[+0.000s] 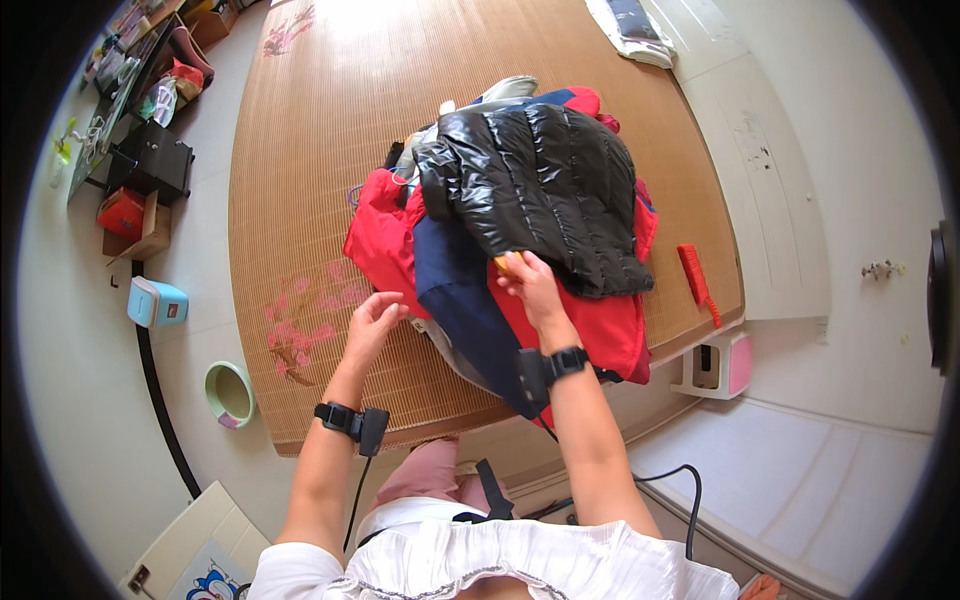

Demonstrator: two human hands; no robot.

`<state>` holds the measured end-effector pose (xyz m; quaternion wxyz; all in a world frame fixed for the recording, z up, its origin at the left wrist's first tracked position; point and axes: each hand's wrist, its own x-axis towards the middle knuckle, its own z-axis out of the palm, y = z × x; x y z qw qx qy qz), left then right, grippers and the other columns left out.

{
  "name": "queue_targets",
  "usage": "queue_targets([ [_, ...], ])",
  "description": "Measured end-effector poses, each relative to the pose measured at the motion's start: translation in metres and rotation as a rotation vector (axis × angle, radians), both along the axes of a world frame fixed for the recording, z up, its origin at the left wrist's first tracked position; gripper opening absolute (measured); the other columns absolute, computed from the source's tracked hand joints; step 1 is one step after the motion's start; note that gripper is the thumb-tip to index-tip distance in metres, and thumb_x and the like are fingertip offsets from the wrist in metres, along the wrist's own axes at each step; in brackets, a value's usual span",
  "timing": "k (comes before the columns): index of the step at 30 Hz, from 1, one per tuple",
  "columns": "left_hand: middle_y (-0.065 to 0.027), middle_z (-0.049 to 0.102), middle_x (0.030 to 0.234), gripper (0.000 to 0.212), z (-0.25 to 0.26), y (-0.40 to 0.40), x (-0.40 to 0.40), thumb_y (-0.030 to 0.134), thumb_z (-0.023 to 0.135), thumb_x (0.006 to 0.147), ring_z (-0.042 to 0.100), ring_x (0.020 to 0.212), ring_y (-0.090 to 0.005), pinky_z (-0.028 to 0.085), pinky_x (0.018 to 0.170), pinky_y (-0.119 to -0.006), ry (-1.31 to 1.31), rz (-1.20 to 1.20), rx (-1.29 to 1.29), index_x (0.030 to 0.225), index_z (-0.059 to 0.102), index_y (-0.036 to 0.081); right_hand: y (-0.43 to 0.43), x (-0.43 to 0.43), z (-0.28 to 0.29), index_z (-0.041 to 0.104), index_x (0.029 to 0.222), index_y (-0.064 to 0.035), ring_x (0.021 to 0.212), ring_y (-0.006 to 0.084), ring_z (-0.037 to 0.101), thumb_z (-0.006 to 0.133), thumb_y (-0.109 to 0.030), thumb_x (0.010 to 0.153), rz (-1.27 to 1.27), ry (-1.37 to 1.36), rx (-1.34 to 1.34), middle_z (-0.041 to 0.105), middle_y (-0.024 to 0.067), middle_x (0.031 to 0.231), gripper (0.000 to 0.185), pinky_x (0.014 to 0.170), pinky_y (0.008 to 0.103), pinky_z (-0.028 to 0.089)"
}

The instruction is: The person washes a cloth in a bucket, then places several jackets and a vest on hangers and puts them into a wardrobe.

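A heap of clothes lies on a bed covered with a bamboo mat (300,187). Spread over its top is a glossy black quilted puffer garment (540,187). Under it show a red and navy jacket (465,300), a puffy red part (379,232) at the left and some grey cloth (510,88) at the far side. My right hand (531,283) pinches a small orange-yellow item (510,262) at the near edge of the black garment; what it is cannot be told. My left hand (375,319), fingers bent and holding nothing visible, hovers beside the red cloth at the heap's near left.
A red brush (696,281) lies on the mat at the right. Folded cloths (637,34) rest at the far right corner. On the floor at the left stand a green bin (231,394) and a light blue bin (156,302). Black cables hang from the wrist devices.
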<state>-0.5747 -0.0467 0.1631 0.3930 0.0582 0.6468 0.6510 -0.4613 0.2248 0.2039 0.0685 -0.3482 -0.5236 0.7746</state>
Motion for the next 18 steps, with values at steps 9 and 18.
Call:
queue_targets([
  [9, -0.0068, 0.064, 0.103, 0.027, 0.147, 0.077, -0.032, 0.001, 0.063, 0.087, 0.063, 0.098, -0.0149, 0.05, 0.082, -0.027, 0.812, 0.015, 0.225, 0.113, 0.06, 0.002, -0.009, 0.178, 0.139, 0.053, 0.114, 0.0029, 0.062, 0.0125, 0.05, 0.056, -0.027, 0.091, -0.232, 0.315, -0.051, 0.058, 0.0075, 0.084, 0.038, 0.054, 0.0229, 0.036],
  [18, -0.0092, 0.064, 0.096, 0.032, 0.322, 0.196, 0.098, 0.007, 0.07, 0.077, 0.059, 0.09, -0.0272, 0.048, 0.08, -0.035, 1.436, -0.26, 0.687, 0.108, 0.065, 0.008, -0.062, 0.368, 0.207, 0.054, 0.11, 0.0066, 0.052, 0.0114, 0.045, 0.06, -0.041, 0.086, -0.404, 0.427, 0.115, 0.054, 0.0076, 0.071, 0.053, 0.048, 0.0229, 0.033],
])
